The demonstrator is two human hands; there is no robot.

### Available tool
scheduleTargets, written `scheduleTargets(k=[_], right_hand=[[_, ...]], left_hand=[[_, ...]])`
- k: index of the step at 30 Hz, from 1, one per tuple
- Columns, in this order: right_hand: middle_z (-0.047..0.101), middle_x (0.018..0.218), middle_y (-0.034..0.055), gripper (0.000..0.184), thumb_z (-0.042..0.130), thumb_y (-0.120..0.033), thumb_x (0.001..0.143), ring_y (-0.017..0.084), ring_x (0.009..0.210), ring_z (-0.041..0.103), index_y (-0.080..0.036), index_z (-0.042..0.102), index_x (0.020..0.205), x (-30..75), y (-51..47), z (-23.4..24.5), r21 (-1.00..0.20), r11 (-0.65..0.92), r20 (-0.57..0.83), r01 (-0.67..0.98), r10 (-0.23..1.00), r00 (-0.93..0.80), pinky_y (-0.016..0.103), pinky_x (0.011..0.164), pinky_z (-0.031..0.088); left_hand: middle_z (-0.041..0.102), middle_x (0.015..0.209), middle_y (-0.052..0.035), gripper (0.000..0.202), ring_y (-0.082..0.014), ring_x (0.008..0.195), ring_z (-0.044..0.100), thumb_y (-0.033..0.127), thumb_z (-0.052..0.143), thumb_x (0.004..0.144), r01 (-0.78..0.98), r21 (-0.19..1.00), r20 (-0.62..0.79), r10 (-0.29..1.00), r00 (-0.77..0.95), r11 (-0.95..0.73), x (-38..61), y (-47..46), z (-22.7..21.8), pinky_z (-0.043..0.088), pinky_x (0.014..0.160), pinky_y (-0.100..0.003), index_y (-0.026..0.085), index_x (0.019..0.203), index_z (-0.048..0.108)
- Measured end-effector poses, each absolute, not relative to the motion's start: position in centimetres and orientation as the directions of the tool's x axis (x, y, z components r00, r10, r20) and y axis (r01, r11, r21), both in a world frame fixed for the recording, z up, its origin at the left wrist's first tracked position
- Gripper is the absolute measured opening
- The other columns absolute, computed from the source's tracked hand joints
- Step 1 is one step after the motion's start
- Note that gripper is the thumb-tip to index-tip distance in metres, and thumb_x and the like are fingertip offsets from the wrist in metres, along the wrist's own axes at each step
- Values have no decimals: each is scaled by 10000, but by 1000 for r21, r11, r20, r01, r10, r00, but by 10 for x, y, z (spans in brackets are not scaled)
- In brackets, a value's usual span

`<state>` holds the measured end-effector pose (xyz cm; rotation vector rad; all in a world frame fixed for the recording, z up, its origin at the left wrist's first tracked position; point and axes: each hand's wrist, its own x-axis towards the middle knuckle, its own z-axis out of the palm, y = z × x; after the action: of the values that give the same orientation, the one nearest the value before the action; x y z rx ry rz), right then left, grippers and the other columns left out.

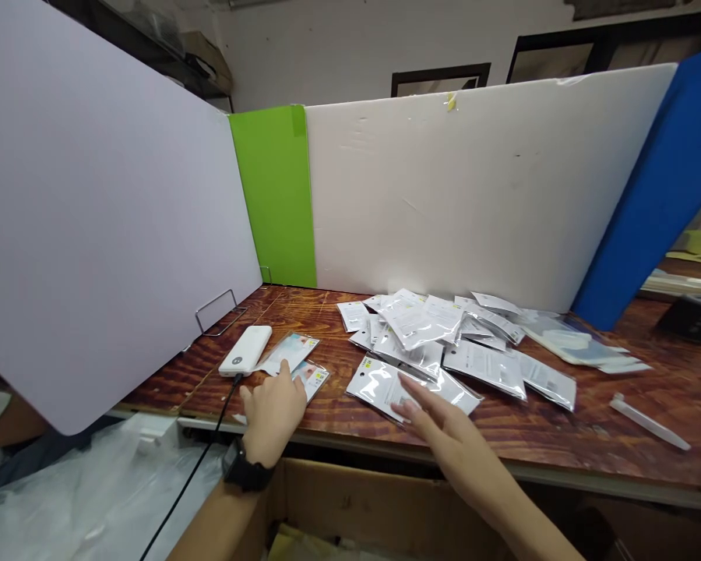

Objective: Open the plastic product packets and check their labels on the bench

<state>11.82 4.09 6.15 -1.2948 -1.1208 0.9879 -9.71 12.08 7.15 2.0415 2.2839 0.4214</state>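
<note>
My left hand [274, 413], with a black wristwatch [246, 467] on its wrist, rests at the wooden table's front edge [561, 440]. Its fingers sit beside two small printed packets [304, 366], and a white power bank [245, 350] lies just beyond them with a black cable [210, 444] trailing down. My right hand [444, 428] reaches out flat, its fingertips over a shiny silver plastic packet [394, 389]. That packet lies at the front of a loose heap of similar packets [426, 327].
Upright panels of lilac [105, 202], green [277, 195], white [444, 187] and blue [660, 187] line the table's back and left. A white plastic strip [648, 421] lies at right. Below the table stands a cardboard box [350, 499]. A forearm [5, 421] shows at far left.
</note>
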Motion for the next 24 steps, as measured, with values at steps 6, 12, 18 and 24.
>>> scheduleTargets(k=[6, 12, 18, 24], right_hand=[[480, 1418, 91, 585, 458, -544, 874, 304, 1291, 450, -204, 497, 1349, 115, 34, 59, -932, 36, 32, 360, 999, -19, 505, 1082, 331], [530, 1367, 127, 538, 459, -488, 879, 312, 1280, 461, -169, 533, 1307, 112, 35, 59, -873, 69, 76, 484, 997, -6, 526, 1069, 343], [482, 1399, 171, 563, 528, -349, 844, 311, 1294, 448, -125, 446, 1354, 110, 36, 55, -736, 290, 390, 611, 920, 33, 532, 1051, 376], [702, 1083, 90, 256, 493, -262, 898, 262, 989, 660, -205, 630, 1107, 108, 31, 63, -694, 468, 516, 547, 853, -75, 380, 849, 530]], left_hand=[[670, 1042, -301, 427, -413, 1073, 587, 211, 376, 838, 976, 219, 187, 980, -63, 21, -99, 130, 64, 334, 956, -570, -3, 1121, 613], [580, 1299, -192, 479, -274, 1194, 548, 243, 328, 903, 898, 408, 316, 948, 28, -162, -92, 125, 74, 412, 990, -363, 62, 1323, 473], [561, 1348, -92, 485, -208, 1219, 534, 354, 397, 920, 586, 652, 409, 874, 264, -482, -80, 83, 95, 455, 984, -286, 137, 1345, 480], [536, 1378, -3, 453, -236, 1284, 465, 296, 501, 897, 359, 662, 497, 744, 447, -658, -82, 49, 97, 374, 1080, -375, 334, 1348, 475]])
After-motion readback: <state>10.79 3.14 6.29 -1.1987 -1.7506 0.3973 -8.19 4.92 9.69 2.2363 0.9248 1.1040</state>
